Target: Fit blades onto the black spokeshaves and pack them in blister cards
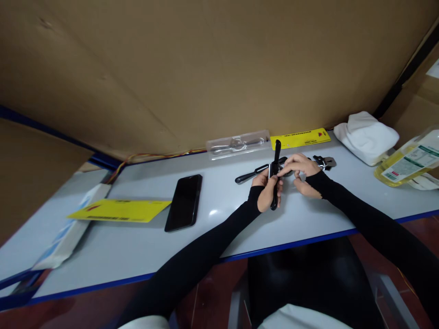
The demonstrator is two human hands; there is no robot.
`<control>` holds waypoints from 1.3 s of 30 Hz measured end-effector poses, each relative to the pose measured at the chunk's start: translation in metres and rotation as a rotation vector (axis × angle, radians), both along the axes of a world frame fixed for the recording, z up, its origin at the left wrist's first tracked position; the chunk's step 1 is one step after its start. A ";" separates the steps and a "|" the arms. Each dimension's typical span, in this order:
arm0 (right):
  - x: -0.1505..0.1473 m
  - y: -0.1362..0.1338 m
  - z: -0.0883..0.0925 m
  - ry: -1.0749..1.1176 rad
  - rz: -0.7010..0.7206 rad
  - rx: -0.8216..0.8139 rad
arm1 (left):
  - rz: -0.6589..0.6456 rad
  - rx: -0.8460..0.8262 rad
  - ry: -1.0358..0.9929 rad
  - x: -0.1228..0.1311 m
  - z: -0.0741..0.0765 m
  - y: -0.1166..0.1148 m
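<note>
My left hand (268,192) grips a black-handled tool (275,157) and holds it upright over the white table (137,246). My right hand (301,168) pinches the same tool at its middle with the fingertips, where a small metal part shows. A second black-handled tool (250,174) lies flat on the table just behind my left hand. A metal tool head (325,161) lies beyond my right wrist. Both arms wear black sleeves.
A black phone (184,202) lies left of my hands. Yellow packaging cards (120,210) (301,138) and a clear plastic blister (237,144) sit on the table. A white cloth (366,136) and a yellow bottle (406,164) are at the right. Cardboard walls the back.
</note>
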State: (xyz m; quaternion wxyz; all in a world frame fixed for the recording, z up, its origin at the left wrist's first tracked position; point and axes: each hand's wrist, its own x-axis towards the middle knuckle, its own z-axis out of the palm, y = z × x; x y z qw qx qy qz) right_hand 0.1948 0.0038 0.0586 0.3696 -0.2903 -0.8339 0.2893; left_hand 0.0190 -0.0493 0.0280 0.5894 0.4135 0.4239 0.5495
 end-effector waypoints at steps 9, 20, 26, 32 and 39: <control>0.000 0.005 -0.006 0.057 -0.005 -0.071 | 0.013 0.026 -0.001 -0.001 0.003 0.001; -0.001 -0.002 0.003 0.065 -0.023 0.021 | -0.011 -0.007 0.018 0.001 0.000 -0.002; 0.000 0.001 0.000 0.084 -0.131 -0.126 | 0.036 0.006 -0.007 0.001 0.004 0.000; -0.002 0.000 -0.005 0.097 0.038 -0.109 | 0.034 0.007 0.000 0.001 0.005 0.001; 0.002 -0.001 0.005 0.060 -0.007 0.025 | 0.022 -0.010 0.010 0.002 0.003 -0.002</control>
